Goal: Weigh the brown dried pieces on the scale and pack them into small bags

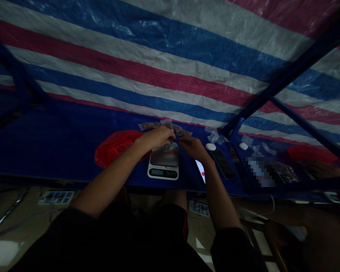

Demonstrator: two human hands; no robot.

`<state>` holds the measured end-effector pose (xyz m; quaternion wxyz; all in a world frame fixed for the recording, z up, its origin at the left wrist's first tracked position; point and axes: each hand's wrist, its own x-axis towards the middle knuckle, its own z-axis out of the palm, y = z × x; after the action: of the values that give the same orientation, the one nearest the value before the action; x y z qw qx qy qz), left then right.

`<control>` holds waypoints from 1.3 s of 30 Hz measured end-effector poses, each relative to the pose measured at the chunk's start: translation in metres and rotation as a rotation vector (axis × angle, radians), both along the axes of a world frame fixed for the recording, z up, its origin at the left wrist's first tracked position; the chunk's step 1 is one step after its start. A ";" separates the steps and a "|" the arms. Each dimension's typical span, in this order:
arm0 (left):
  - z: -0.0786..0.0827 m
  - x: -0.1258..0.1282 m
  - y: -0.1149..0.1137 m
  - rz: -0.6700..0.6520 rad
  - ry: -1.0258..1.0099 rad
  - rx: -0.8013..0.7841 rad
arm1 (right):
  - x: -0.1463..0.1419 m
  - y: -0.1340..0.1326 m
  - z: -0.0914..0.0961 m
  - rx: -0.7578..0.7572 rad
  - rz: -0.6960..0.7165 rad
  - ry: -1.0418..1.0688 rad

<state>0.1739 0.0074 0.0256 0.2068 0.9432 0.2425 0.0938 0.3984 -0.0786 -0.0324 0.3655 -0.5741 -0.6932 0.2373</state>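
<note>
While the left hand and right hand curl inward above a digital scale, their fingertips nearly meet.

Whether the hands pinch anything cannot be told. Clear zip bags of brown granules lie at 12 o'clock from the scale, just beyond the left hand; a red plastic bag lies at 9 o'clock and two smartphones at 3 o'clock, all on the blue tabletop.
</note>
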 end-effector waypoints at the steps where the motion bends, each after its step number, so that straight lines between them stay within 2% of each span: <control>1: -0.001 0.000 0.000 -0.008 -0.007 0.001 | -0.001 0.000 -0.001 0.000 -0.001 0.001; 10: -0.005 -0.003 0.001 -0.029 -0.068 -0.030 | -0.012 0.000 -0.006 0.041 -0.008 0.019; 15: -0.004 -0.004 -0.002 0.012 -0.090 -0.015 | -0.019 0.002 -0.006 0.076 -0.007 0.023; 22: -0.001 -0.010 -0.004 0.073 -0.064 0.000 | -0.020 0.002 -0.006 0.046 -0.028 0.028; 27: 0.002 -0.034 -0.008 0.108 -0.044 0.084 | -0.019 -0.008 -0.004 0.045 -0.025 0.012; 33: -0.011 -0.072 -0.024 0.156 0.177 -0.019 | -0.038 -0.026 -0.002 -0.052 0.086 -0.204; 39: -0.025 -0.080 -0.028 0.148 0.104 -0.045 | -0.056 -0.030 -0.004 -0.071 0.118 -0.369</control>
<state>0.0940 -0.0201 0.0011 0.2078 0.9213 0.3240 0.0543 0.3420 -0.1086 -0.0363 0.1972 -0.5790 -0.7719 0.1733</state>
